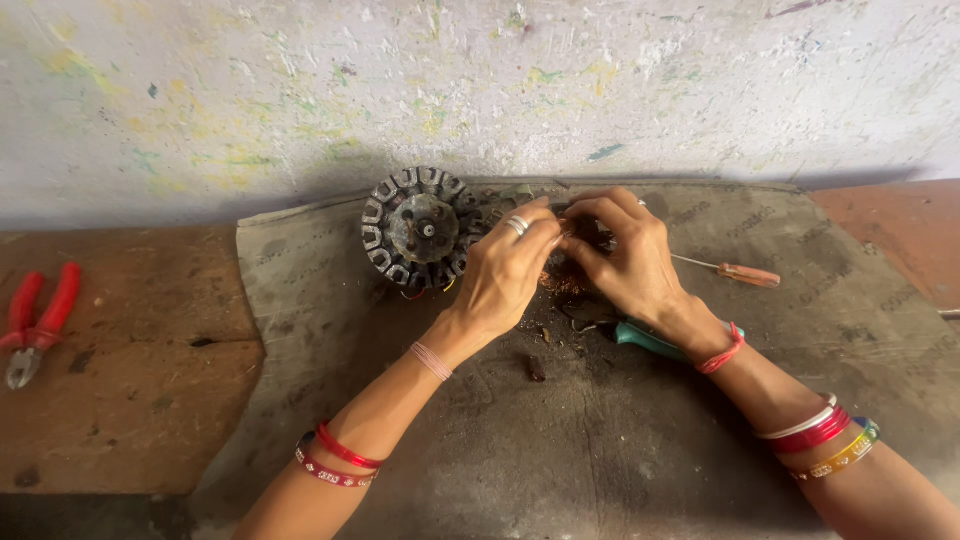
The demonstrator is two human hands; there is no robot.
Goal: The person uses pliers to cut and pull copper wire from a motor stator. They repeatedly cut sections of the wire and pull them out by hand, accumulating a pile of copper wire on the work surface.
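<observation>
Only the head view is given. Both hands are seen brought together near frame centre, over a grey mat [700,420] laid on the brown tabletop [120,400]. The left hand [505,270] and right hand [625,255] are pinched fingertip to fingertip on a small tangle of copper wire [562,283]; what exactly is gripped betw. the fingertips can't be told, as it is hidden by the fingers.

A round dark motor stator [420,228] w/ slotted teeth is set at approx. 9 o'clock of the left hand, just beside the knuckles, poss. touching. A screwdriver w/ orange handle [735,272] is laid at 3 o'clock of the right hand, near but apart. A teal-handled tool [650,342] is partly covered under the right wrist, at 6 o'clock. Red-handled pliers [35,325] are left well apart at far 9 o'clock, off the mat. A small dark scrap [537,369] is seen at 6 o'clock of the left hand.

Risks, as judged: thin wire could be snapped or a fingertip pricked if it is pulled too hard; loose strands could be scattered across the mat; the stator could be nudged by the left knuckles; the teal tool could be knocked by the right wrist.

Wire position: directly beneath and betw. both hands, at 3 o'clock of the stator.
</observation>
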